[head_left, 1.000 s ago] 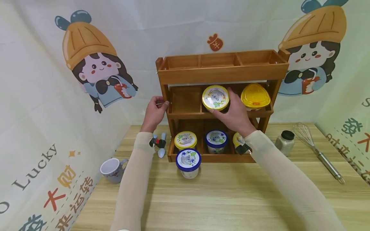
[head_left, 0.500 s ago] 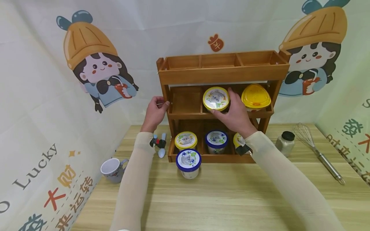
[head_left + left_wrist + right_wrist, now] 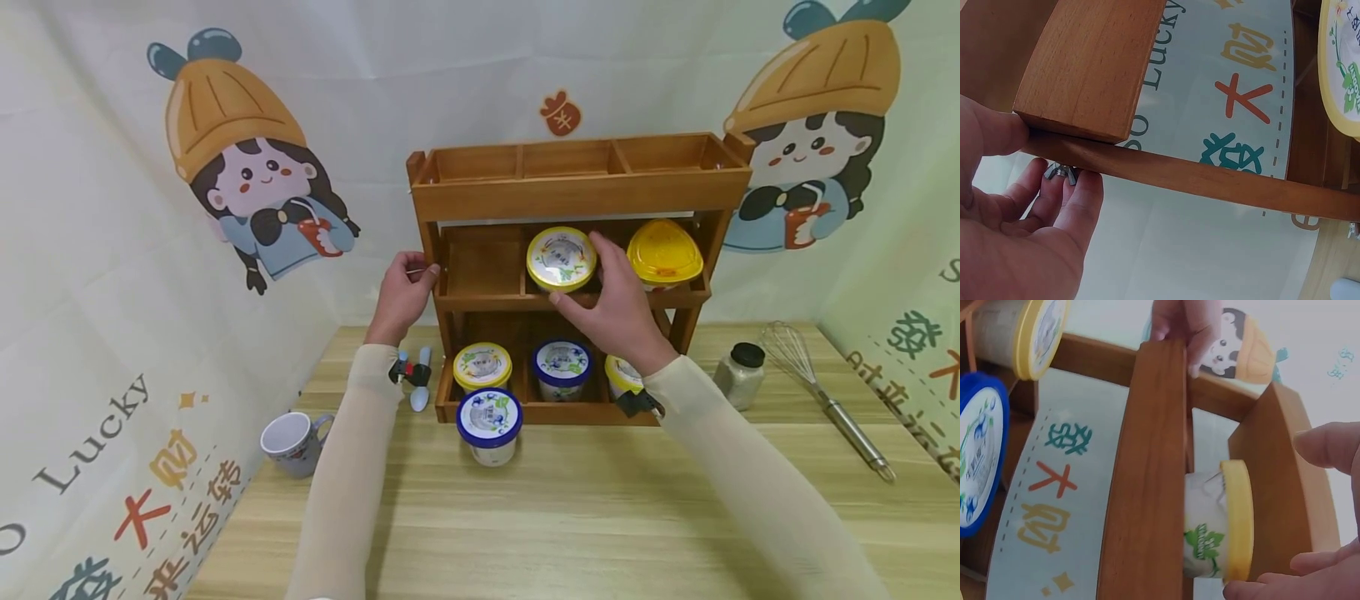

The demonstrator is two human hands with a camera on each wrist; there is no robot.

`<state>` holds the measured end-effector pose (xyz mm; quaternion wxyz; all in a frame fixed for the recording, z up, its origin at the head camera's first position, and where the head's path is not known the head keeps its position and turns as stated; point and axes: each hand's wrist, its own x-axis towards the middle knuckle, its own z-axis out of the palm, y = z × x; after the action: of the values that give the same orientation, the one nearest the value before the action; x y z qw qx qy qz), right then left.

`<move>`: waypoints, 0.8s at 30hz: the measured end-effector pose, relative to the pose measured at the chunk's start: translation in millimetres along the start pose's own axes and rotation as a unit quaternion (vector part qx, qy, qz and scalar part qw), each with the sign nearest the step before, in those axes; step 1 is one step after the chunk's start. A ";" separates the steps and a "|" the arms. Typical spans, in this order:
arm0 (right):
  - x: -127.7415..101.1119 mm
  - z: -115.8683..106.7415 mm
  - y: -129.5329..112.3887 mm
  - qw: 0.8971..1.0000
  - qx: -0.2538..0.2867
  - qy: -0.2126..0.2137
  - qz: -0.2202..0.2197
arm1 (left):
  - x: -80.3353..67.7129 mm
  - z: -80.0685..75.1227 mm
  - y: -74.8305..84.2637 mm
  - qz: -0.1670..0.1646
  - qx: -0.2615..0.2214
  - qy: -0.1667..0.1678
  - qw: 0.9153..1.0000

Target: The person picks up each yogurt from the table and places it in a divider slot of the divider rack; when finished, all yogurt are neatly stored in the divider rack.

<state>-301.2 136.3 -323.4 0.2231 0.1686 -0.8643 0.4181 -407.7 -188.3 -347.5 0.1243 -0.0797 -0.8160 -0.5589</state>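
My left hand (image 3: 403,292) grips the left side post of a brown wooden rack (image 3: 581,198). In the left wrist view its thumb lies on one face of the wood and its fingers on the other, beside a wing nut (image 3: 1061,172). A yellow-rimmed tub (image 3: 561,260) sits in the middle compartment of the rack's middle shelf. Right at the tub's right side is my right hand (image 3: 621,307), with thumb and fingers spread. In the right wrist view the thumb stands apart from the tub's yellow lid (image 3: 1239,520), and the fingertips are near its lower edge.
A yellow triangular-lidded tub (image 3: 664,252) stands right of my hand. Lower-shelf tubs include a blue-lidded one (image 3: 562,367); another blue-lidded tub (image 3: 489,423) stands in front. Mug (image 3: 292,444) and spoon (image 3: 421,392) lie left; a black-capped jar (image 3: 740,375) and whisk (image 3: 832,400) are right.
My right hand has loosened from the yellow-rimmed tub and drawn slightly right and down. The tub sits marginally lower in view. My left hand keeps its place on the rack.
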 end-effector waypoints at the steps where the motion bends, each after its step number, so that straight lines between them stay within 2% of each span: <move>1: -2.9 -0.3 -1.3 1.000 0.007 0.001 -0.003 | -0.1 0.3 0.2 0.001 0.002 0.001 1.000; 10: -30.1 2.5 -5.2 0.997 0.055 0.019 -0.058 | -1.7 -0.8 2.8 -0.003 0.007 0.004 1.000; 15: -42.3 8.4 -2.5 0.994 0.076 0.025 -0.074 | -1.6 -1.5 2.7 -0.001 0.005 0.005 1.000; 24: -58.8 28.7 7.2 0.990 0.103 -0.017 -0.092 | -1.8 -1.5 1.7 -0.005 0.001 0.003 1.000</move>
<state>-262.1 123.8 -374.9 0.2270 0.2766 -0.8010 0.4799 -405.3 -189.0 -346.0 0.1242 -0.0735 -0.8165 -0.5590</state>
